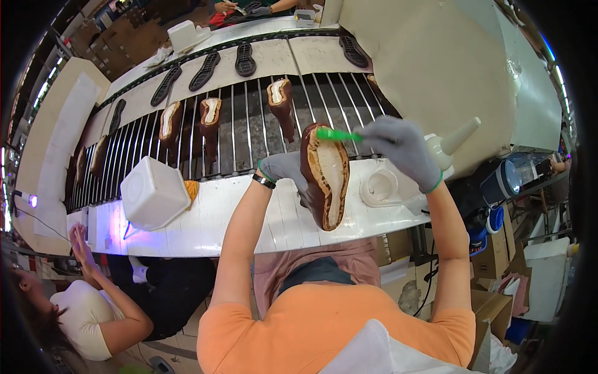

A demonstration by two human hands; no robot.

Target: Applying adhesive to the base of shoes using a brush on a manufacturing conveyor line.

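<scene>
Gloved left hand [288,167] grips glossy brown shoe [325,174].

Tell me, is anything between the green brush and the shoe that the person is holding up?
Nothing visible. The right hand holds the green brush with its tip right at the top of the brown shoe, which the left hand grips from the side. The white squeeze bottle stands off to the right.

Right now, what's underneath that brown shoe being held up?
Under the brown shoe the left hand grips it in a grey glove, above the white ledge. The shoe itself hides the fingers and the ledge directly beneath.
</scene>
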